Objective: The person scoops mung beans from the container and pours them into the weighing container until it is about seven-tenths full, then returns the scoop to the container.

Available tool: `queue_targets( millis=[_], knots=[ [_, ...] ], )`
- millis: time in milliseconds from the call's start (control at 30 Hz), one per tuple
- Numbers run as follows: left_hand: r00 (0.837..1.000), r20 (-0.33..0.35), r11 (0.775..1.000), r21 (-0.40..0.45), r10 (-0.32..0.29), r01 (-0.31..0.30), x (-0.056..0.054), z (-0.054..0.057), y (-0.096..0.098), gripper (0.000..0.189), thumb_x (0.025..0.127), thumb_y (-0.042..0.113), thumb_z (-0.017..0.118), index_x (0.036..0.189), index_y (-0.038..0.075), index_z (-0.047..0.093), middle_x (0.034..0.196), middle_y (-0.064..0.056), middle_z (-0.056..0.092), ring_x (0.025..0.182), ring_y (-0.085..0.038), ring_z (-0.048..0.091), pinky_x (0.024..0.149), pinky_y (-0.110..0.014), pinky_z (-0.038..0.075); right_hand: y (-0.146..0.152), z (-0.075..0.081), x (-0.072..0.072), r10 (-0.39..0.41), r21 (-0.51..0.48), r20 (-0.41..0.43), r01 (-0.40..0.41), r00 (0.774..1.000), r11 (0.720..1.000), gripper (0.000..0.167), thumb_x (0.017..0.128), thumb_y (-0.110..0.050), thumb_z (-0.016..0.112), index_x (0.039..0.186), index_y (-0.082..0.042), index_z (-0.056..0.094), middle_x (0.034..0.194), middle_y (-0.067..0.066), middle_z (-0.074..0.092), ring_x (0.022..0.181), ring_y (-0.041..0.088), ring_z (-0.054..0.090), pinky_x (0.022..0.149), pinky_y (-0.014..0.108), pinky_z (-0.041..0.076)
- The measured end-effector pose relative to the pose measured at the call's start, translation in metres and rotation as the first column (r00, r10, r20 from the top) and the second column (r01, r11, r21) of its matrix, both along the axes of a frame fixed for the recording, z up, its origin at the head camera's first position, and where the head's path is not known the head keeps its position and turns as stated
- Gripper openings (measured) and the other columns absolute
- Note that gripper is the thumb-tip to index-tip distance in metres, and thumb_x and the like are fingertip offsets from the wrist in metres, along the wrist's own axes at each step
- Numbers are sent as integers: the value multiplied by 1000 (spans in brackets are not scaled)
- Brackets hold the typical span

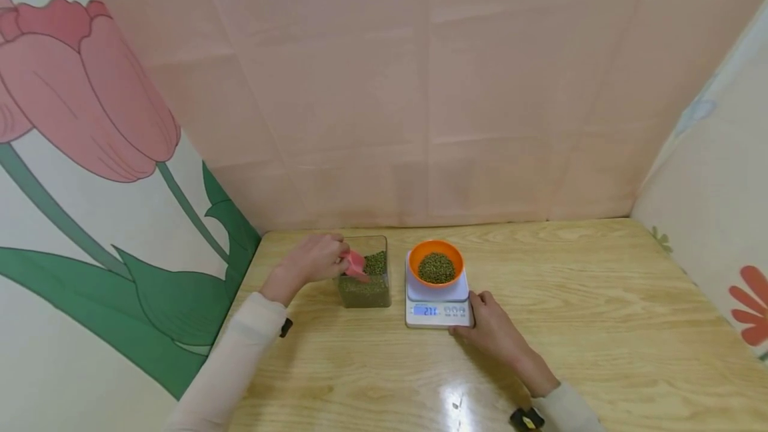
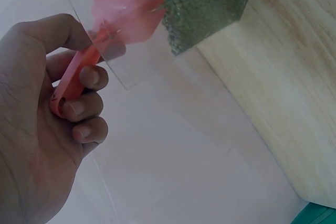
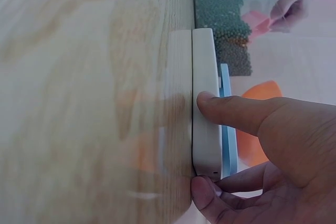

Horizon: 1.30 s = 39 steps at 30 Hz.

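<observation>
My left hand [image 1: 319, 259] grips the handle of a pink scoop [image 1: 355, 264], fingers curled round it in the left wrist view. The scoop's head is inside a clear square container [image 1: 366, 299], against the green mung beans [image 1: 375, 263]. To the right stands a white kitchen scale [image 1: 437, 296] with a lit display. An orange bowl [image 1: 436, 245] sits on its platform, holding more mung beans [image 1: 437, 269]. My right hand [image 1: 495, 329] holds the scale's front right corner, thumb on the front edge and fingers at the side.
The wood-grain table [image 1: 576, 299] carries these things near its back edge. A pinkish covered wall [image 1: 420, 99] rises behind it. Side panels with a painted tulip [image 1: 90, 85] and a red flower [image 1: 753, 305] flank the table.
</observation>
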<state>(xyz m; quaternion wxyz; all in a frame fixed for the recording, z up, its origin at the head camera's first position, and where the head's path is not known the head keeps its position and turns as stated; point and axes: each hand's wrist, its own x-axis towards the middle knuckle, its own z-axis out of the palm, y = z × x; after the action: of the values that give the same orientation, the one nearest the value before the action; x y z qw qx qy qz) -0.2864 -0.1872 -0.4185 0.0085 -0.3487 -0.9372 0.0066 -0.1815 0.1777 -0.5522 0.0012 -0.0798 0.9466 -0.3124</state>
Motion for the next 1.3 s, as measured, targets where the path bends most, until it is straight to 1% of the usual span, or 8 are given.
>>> queue_targets(
  millis=[133,400,633,800,867,933,1100,1300],
  knots=[
    [1000,20,1000,10,3,-3,0,-3,2,15,97,19,65,83,16,69,85,2,59,70,-11,47,60,-24,37,0,0,1,-3,2,-5,3,1000,1000,86,82,-25,95,145,16,52,113,22,59,90,25,59,83,44,57],
    [999,37,1000,24,7,-8,-3,-8,5,20,99,19,64,79,17,64,83,3,56,68,-10,46,59,-24,37,0,1,1,-3,7,-6,3,1000,1000,86,82,-25,95,144,16,52,112,21,59,88,24,58,81,42,57],
    [995,101,998,62,13,-20,-4,-10,6,15,101,16,63,87,12,67,88,0,60,70,-11,49,61,-24,39,-1,1,0,5,6,-6,-5,1000,1000,87,82,-27,94,145,16,52,112,21,59,88,23,57,80,42,57],
    [988,150,994,102,25,-40,-5,-13,8,22,102,14,60,79,15,61,85,0,57,68,-10,45,60,-24,36,-1,1,1,1,10,-1,-1,1000,1000,87,83,-27,94,145,16,52,112,21,59,89,24,58,82,42,57],
    [988,155,993,111,24,-42,-6,-14,10,23,101,12,59,78,15,60,84,0,56,68,-10,45,60,-24,36,0,1,1,1,11,-4,-1,1000,1000,86,83,-27,94,145,16,52,113,21,59,89,24,58,82,42,57],
    [988,155,992,117,22,-41,-6,-14,11,22,101,11,59,80,16,63,85,1,58,69,-10,46,61,-24,38,0,0,1,0,11,-8,0,1000,1000,86,83,-26,94,145,16,52,112,21,59,89,24,57,81,42,57],
    [987,161,990,139,10,-32,-7,-16,14,18,100,7,59,87,12,71,91,0,67,73,-12,52,66,-26,44,1,-1,0,0,9,-13,0,1000,1000,85,83,-26,94,145,15,52,112,21,59,89,24,57,80,41,56],
    [988,157,993,113,17,-35,-8,-16,18,18,99,8,59,87,13,70,93,-1,67,75,-13,53,67,-27,44,1,-1,1,2,8,-12,-2,1000,1000,84,83,-26,94,145,14,53,112,21,59,90,25,58,82,42,57]
  ],
)
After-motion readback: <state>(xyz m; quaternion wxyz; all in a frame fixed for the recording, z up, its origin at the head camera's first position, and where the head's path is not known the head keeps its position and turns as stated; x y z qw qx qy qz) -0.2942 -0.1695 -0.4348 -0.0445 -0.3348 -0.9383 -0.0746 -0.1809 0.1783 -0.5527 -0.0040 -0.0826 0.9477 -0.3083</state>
